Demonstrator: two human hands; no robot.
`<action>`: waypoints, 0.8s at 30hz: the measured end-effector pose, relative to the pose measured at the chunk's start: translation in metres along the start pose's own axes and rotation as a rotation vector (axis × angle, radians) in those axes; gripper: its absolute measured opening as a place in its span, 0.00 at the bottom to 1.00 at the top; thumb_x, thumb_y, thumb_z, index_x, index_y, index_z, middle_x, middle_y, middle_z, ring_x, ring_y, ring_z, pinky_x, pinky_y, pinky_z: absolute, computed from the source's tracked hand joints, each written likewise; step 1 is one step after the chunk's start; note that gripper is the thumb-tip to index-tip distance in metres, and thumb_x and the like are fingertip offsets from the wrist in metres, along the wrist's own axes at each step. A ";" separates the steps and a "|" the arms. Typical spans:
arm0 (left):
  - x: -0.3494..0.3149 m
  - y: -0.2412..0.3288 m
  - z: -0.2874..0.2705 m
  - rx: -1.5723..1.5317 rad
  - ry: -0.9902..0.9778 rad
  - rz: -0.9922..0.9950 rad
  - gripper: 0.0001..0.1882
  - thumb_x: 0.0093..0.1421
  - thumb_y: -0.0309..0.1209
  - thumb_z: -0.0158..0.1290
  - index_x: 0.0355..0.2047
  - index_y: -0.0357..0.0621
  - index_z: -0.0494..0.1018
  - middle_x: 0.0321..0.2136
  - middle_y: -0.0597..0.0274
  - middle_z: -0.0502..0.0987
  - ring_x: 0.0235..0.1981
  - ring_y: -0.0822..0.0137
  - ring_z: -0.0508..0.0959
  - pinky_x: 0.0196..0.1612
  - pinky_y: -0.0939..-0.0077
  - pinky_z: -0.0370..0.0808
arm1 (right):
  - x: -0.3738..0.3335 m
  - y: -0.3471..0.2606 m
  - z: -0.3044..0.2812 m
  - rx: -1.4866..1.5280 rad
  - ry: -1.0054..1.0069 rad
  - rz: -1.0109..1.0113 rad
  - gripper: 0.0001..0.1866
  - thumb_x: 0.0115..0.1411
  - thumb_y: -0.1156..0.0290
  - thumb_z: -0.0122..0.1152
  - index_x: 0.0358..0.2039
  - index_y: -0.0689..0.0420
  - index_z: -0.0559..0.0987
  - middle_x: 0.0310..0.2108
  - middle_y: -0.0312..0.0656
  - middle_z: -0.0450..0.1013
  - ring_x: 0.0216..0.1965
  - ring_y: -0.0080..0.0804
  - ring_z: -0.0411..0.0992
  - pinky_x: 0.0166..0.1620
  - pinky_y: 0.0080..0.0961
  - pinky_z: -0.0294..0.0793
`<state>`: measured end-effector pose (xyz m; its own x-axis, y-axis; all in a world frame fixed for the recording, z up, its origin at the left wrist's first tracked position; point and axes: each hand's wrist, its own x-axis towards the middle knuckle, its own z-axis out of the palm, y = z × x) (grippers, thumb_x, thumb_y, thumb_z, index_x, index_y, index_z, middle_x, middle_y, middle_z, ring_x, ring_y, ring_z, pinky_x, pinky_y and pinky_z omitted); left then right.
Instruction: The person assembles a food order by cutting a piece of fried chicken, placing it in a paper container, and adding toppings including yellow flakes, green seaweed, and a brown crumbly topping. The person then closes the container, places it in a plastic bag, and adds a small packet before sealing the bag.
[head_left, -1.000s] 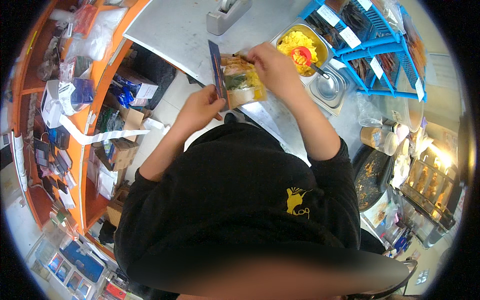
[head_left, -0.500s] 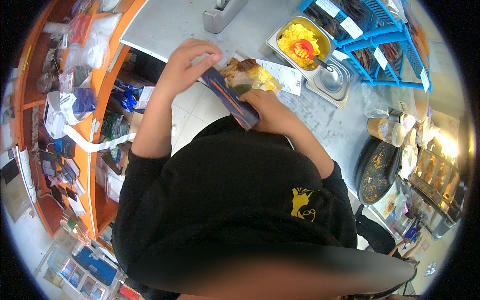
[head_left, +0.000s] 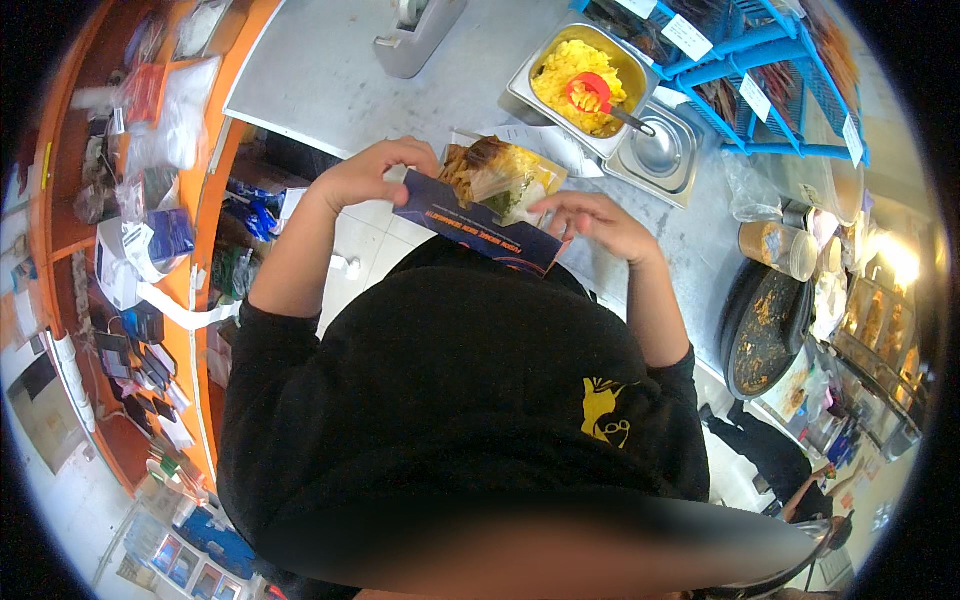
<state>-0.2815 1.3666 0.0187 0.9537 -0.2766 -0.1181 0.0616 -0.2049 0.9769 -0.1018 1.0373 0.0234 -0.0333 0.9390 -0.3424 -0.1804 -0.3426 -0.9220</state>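
Note:
A dark navy food box with a clear window sits at the counter's near edge, in front of my body. Through the window show browned food, yellow egg and a green leaf. My left hand is closed around the box's left end, its fingers curled at the far corner and the thumb nearer me. At the right end, my right hand has its fingers apart, the tips touching the window's edge. White printed paper lies behind the box.
A steel pan of yellow egg holds a red scoop; a steel lid lies beside it. Blue baskets stand far right, a tape dispenser far left. A black pan is at right, orange shelves at left.
The box has turned so its printed long side faces me, and it lies more level. My right hand has loosened its grip and shifted right along the box.

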 end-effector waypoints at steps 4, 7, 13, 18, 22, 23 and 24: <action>-0.009 -0.020 0.005 -0.019 0.150 0.071 0.33 0.42 0.58 0.67 0.36 0.43 0.73 0.36 0.68 0.72 0.44 0.68 0.70 0.52 0.74 0.64 | 0.020 0.020 0.018 0.117 0.003 -0.163 0.53 0.54 0.22 0.41 0.59 0.60 0.71 0.60 0.48 0.67 0.59 0.35 0.67 0.58 0.32 0.67; 0.000 -0.043 0.017 0.033 0.383 0.168 0.31 0.49 0.58 0.62 0.36 0.43 0.72 0.33 0.68 0.71 0.41 0.70 0.71 0.49 0.76 0.66 | 0.022 0.030 0.019 0.151 0.003 -0.179 0.58 0.49 0.19 0.43 0.62 0.61 0.67 0.62 0.47 0.64 0.62 0.37 0.63 0.62 0.36 0.63; 0.056 -0.062 0.041 -0.136 0.817 -0.086 0.28 0.65 0.57 0.44 0.37 0.40 0.72 0.30 0.65 0.73 0.34 0.71 0.73 0.44 0.77 0.70 | 0.021 0.054 0.030 0.173 0.690 -0.379 0.38 0.59 0.43 0.60 0.60 0.57 0.63 0.52 0.45 0.69 0.54 0.33 0.69 0.54 0.31 0.70; 0.073 -0.059 0.033 -0.321 0.676 -0.198 0.30 0.66 0.59 0.41 0.40 0.40 0.70 0.34 0.63 0.75 0.37 0.71 0.73 0.46 0.77 0.70 | 0.028 0.059 0.049 0.426 0.867 -0.275 0.28 0.62 0.60 0.62 0.57 0.56 0.62 0.51 0.43 0.69 0.52 0.33 0.69 0.52 0.31 0.72; 0.074 -0.066 0.020 -0.152 0.476 -0.069 0.34 0.65 0.63 0.39 0.42 0.41 0.69 0.37 0.62 0.74 0.41 0.71 0.73 0.48 0.76 0.70 | 0.033 0.049 0.040 0.779 0.343 -0.266 0.50 0.55 0.28 0.50 0.63 0.58 0.62 0.55 0.44 0.70 0.52 0.32 0.72 0.54 0.27 0.72; 0.074 -0.068 0.019 -0.127 0.444 -0.015 0.34 0.65 0.64 0.39 0.41 0.41 0.70 0.38 0.62 0.74 0.41 0.71 0.72 0.48 0.76 0.70 | 0.032 0.047 0.035 0.640 0.288 -0.084 0.60 0.46 0.21 0.45 0.65 0.61 0.60 0.59 0.50 0.67 0.57 0.37 0.70 0.59 0.32 0.69; 0.074 -0.070 0.019 -0.102 0.418 0.029 0.35 0.65 0.64 0.39 0.41 0.41 0.70 0.39 0.62 0.74 0.42 0.71 0.72 0.48 0.76 0.70 | 0.036 0.045 0.032 0.595 0.254 -0.004 0.60 0.47 0.20 0.44 0.65 0.62 0.60 0.60 0.50 0.66 0.57 0.37 0.69 0.59 0.32 0.69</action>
<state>-0.2206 1.3428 -0.0615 0.9914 0.1278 -0.0288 0.0421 -0.1030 0.9938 -0.1428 1.0566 -0.0247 0.1892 0.8786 -0.4385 -0.6968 -0.1945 -0.6904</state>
